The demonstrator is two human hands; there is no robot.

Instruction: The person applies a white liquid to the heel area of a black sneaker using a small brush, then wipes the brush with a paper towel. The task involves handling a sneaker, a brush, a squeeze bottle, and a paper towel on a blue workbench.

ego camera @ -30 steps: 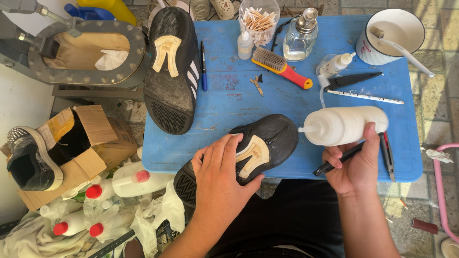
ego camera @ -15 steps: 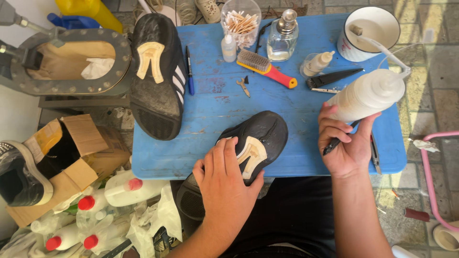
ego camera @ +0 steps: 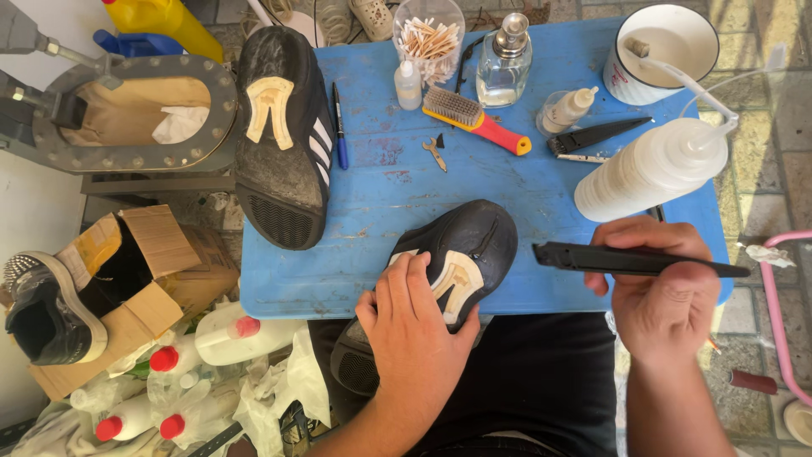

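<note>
My left hand (ego camera: 419,326) presses flat on a black shoe (ego camera: 469,245) that lies sole up at the near edge of the blue table (ego camera: 381,203), partly over my lap. The sole has a cream patch in its middle. My right hand (ego camera: 664,292) holds a long black flat tool (ego camera: 626,260) level, its tip pointing left toward the shoe's toe, a short way off it. A white squeeze bottle (ego camera: 651,169) lies just behind that hand. A second black shoe (ego camera: 283,140) with white stripes lies sole up at the table's left end.
On the table's far side are a jar of cotton swabs (ego camera: 429,38), a glass bottle (ego camera: 503,63), a red-handled brush (ego camera: 475,120), a blue pen (ego camera: 339,127) and a white cup (ego camera: 664,51). A cardboard box (ego camera: 127,279) and red-capped bottles (ego camera: 220,338) lie on the floor to the left.
My right hand has let go of the white bottle, now lying on the table, and has lifted the black tool level toward the shoe. My left hand stays on the shoe.
</note>
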